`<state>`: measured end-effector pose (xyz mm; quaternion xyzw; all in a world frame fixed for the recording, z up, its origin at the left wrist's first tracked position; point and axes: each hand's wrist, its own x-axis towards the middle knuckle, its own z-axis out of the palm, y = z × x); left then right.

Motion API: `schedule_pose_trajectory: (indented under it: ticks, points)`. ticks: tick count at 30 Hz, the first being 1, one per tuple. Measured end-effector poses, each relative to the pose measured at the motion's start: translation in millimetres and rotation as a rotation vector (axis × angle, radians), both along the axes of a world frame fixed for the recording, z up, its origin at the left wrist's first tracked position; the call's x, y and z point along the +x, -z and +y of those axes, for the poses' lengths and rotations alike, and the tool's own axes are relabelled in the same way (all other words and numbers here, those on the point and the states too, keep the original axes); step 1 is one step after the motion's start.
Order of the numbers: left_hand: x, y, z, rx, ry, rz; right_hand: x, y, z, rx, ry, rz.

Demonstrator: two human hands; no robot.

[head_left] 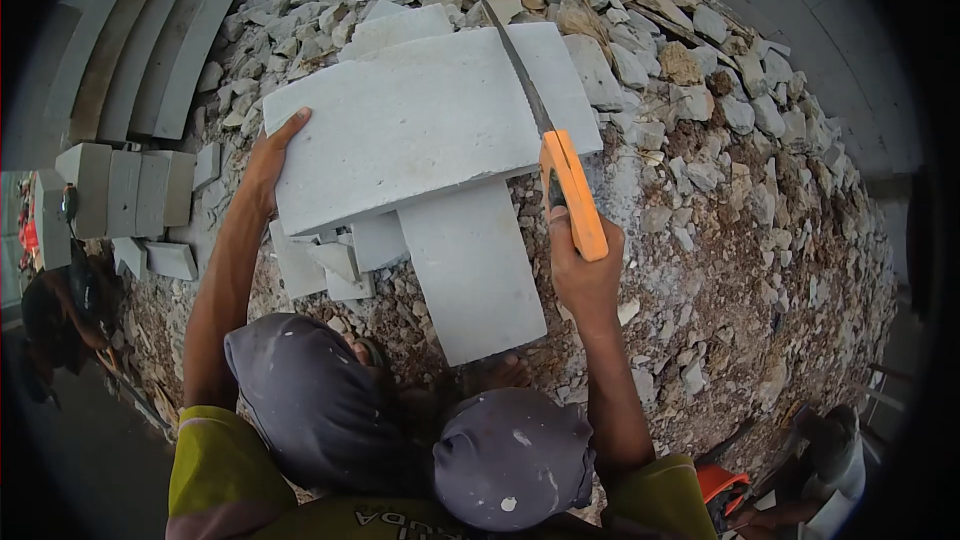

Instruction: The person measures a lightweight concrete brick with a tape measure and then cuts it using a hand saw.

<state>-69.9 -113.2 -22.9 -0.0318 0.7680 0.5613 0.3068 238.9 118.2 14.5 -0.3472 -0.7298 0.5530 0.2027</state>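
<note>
Handsaw (573, 190): my right hand (588, 265), at 3 o'clock, closes around its orange handle. The blade points toward 11 o'clock, crossing the right end of a pale masonry block (410, 120). Block position: 11 o'clock, over a second pale block (475, 280) projecting toward 6 o'clock. My left hand (267, 162), at 10 o'clock, sets its thumb on the upper block's left edge; its other fingers are hidden, grip undetermined.
</note>
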Motion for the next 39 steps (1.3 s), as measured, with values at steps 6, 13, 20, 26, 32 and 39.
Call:
schedule_pose_trajectory:
  ticks: [6,13,20,26,32,39]
  points:
    - [-4.5,-9.3,14.4,-0.022,-0.026,0.013,62.9,-15.5,-17.3,0.042,0.027,-0.017]
    - [-6.1,-6.5,3.0,-0.042,-0.012,0.028,-3.6,8.7,-4.7,-0.152,0.078,0.046]
    - [-5.0,-6.4,16.8,0.027,-0.048,0.104,44.2,-10.3,-15.0,0.011,0.067,0.001]
    - [-4.0,-6.1,2.4,0.009,-0.042,0.089,27.8,1.0,-13.0,-0.143,0.075,-0.044]
    - [3.0,-9.7,18.3,-0.009,-0.017,0.078,63.1,-24.9,-10.4,-0.008,0.001,-0.051]
    - [-5.2,-3.7,3.1,-0.028,-0.061,0.091,70.9,-37.7,-37.9,0.039,0.043,0.008]
